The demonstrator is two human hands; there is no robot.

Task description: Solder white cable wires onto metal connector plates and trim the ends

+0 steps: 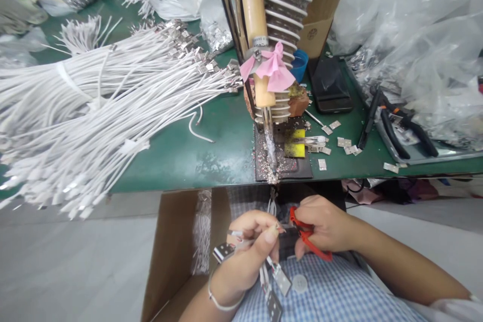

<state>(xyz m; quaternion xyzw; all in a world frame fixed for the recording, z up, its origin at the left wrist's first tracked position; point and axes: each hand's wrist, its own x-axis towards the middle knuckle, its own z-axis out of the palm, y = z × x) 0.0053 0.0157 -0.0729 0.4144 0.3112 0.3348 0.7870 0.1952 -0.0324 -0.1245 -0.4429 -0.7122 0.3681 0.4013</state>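
Observation:
Several white cables with metal USB plugs [281,279] hang from my left hand [251,246], whose thumb and fingers pinch a thin wire end. My right hand [326,224] is closed round red-handled cutters [311,241], their tip pointing left, close beside the pinched wire. Both hands are below the table edge, over a blue checked garment. Above them a soldering iron with a wooden handle [252,5] and a pink ribbon stands tip down over a dark plate [304,168] littered with solder bits.
Bundled white cables [113,95] cover the left of the green table [181,161]. A phone [330,85], loose plug shells [349,146], black-handled pliers [409,131] and a tray [445,156] with plastic bags lie right. A cardboard box [169,246] stands below the table.

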